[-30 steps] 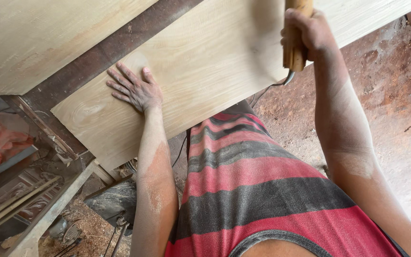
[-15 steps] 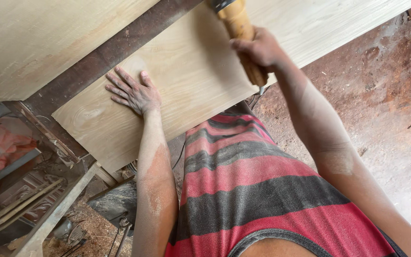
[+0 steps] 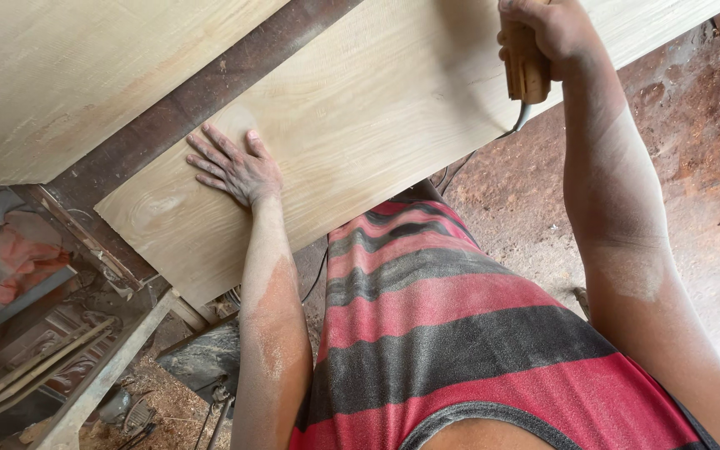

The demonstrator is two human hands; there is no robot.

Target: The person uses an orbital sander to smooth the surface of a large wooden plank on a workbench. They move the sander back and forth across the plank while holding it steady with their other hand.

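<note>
- The pale wooden panel [image 3: 377,125] lies flat on the table; its face looks smooth and bare, so the surfacing seems well along, though how much remains cannot be told
- Left hand [image 3: 235,167] spread open, palm pressing the panel; right hand [image 3: 543,29] closed round a wooden-handled tool [image 3: 528,71] at the panel's far edge
- Counted: two panels, with a second panel [image 3: 68,75] beside; one tool; two hands

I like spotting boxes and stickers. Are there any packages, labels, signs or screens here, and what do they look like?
None show: no package, label, sign or screen.
Only a pale wood board under the flat left hand.
The right hand has its grip on a tan tool handle at the board's far end.
Crumpled orange cloth lies lower left, with no print that shows.
</note>
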